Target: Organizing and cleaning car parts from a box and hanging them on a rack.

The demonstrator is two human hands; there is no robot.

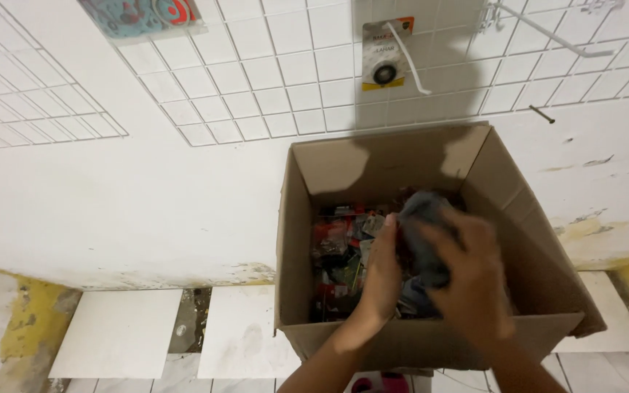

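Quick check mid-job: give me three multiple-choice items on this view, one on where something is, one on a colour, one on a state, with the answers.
1. Where are both hands?
A. On the wall grid
B. Inside the cardboard box
C. On the floor tiles

2. What colour is the bundle the hands hold?
A. Dark grey-blue
B. Bright yellow
C. White

3. What state is the box in?
A. Taped shut
B. Crushed flat
C. Open, flaps up

Answers:
1 B: the left hand and right hand reach into the cardboard box.
2 A: the bundle looks dark grey-blue, though blurred.
3 C: the flaps stand up and small packaged items show inside.
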